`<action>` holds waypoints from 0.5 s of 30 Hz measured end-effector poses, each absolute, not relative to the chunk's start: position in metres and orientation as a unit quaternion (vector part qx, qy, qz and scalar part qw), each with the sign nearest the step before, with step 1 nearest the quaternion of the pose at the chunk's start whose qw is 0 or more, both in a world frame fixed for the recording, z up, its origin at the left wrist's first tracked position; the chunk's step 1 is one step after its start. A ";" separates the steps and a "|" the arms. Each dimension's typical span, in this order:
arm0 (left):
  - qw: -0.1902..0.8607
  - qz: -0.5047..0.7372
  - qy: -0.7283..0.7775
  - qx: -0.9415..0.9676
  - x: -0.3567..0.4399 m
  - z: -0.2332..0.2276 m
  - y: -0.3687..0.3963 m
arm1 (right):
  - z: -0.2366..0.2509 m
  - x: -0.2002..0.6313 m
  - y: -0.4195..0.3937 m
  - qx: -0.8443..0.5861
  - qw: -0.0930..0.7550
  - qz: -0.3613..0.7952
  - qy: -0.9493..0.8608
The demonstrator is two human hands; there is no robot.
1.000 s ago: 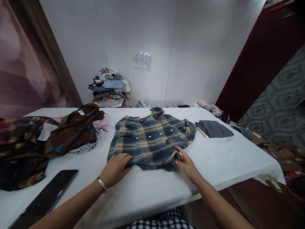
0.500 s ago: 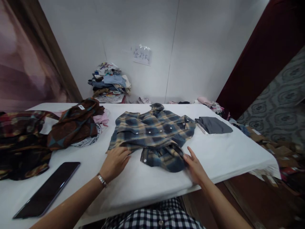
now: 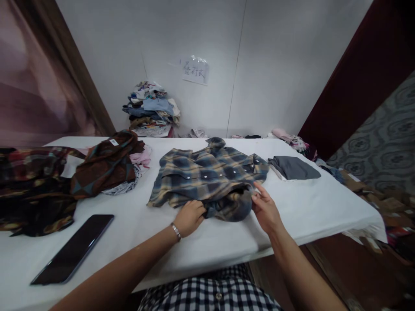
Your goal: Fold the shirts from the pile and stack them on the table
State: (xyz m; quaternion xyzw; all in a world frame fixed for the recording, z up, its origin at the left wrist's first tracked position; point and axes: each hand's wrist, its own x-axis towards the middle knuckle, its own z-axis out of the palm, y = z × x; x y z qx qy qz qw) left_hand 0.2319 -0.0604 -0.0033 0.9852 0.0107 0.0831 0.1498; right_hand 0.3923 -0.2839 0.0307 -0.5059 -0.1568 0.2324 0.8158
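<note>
With twelve as the far side, I start at nine o'clock, where a dark cloth (image 3: 35, 211) lies on the tabletop (image 3: 308, 211); the phone (image 3: 73, 250) sits near me toward eight, and a brown cloth (image 3: 103, 166) is heaped toward ten. The shirt (image 3: 207, 175) fills the middle, its longer spread running from nine to three, white buttons in a row along it. My left grip (image 3: 189, 218) is on its near edge, toward seven from its middle; the fingers curl against the cloth, but the thumb is hidden, so I cannot tell whether it pinches. A bunched part (image 3: 231, 207) of the shirt bulges at about five, between my hands: at two to three o'clock from the left, at nine from the right. My right grip (image 3: 267, 209) has its thumb and fingers closed on the edge of that bunch, so the right is nearer the open mouth of the roll; the shirt's middle lies at ten from it. Beyond, toward two, rests a folded grey cloth (image 3: 295, 167), just beside the shirt.
</note>
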 end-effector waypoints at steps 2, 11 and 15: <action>0.235 0.082 0.040 0.968 0.235 0.008 -0.070 | 0.027 0.391 -0.289 -0.532 0.797 0.248 -0.142; 0.719 0.028 0.099 0.687 0.227 0.070 -0.133 | -0.011 0.322 -0.329 -0.602 0.695 0.247 -0.308; 0.649 0.047 -0.037 0.758 0.238 0.077 -0.162 | 0.000 0.320 -0.322 -0.651 0.662 0.187 -0.319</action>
